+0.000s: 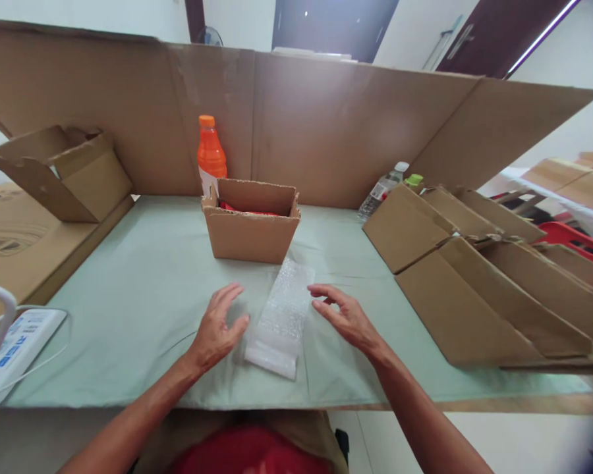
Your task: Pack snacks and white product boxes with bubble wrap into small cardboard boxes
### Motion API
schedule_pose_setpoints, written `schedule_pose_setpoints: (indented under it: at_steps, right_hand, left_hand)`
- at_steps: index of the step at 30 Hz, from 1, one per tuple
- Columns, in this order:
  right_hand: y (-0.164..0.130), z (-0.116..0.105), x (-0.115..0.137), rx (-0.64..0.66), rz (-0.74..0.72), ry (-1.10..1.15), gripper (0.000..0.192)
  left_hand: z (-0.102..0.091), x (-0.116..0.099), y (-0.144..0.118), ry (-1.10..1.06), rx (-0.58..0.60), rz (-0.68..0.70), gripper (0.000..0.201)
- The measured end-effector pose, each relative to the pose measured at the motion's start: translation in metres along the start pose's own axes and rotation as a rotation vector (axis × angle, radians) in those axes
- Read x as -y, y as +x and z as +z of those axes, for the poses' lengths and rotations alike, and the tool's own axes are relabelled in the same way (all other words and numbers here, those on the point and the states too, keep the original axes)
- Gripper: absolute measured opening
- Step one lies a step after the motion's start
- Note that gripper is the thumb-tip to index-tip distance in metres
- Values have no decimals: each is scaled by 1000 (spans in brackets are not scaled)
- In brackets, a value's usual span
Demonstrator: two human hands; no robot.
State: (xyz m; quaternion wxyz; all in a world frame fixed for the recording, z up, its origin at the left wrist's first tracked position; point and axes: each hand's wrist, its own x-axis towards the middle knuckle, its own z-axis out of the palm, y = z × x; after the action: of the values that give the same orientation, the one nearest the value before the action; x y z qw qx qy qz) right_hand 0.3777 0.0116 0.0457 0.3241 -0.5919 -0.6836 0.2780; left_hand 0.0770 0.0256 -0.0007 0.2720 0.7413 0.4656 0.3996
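Close to the near edge of the green-covered surface, a strip of bubble wrap lies flat between the two hands, its near end rolled or folded into a thicker band. The left hand is to the left of the strip, just beside it, spread with the thumb apart from the curved fingers. The right hand is at the strip's right edge, also spread, fingers bent and pointing inward; its fingertips meet the edge in this view, but whether they touch it I cannot tell. The strip slants away to the base of a small open cardboard box, beyond both hands, with something red inside. Slotted cardboard boxes stand to the right. Behind the small box is an orange bottle, near an upright cardboard panel.
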Motion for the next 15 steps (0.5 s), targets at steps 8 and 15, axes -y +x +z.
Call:
schedule_pose_setpoints:
  at_steps: [8,15]
  right_hand:
    - [-21,39,-8,95,-255,-150,25]
    - [-29,47,-20,142,-270,-345,31]
  left_hand:
    - [8,-17,-8,36,387,148,55]
    - [10,-16,-20,98,408,124,58]
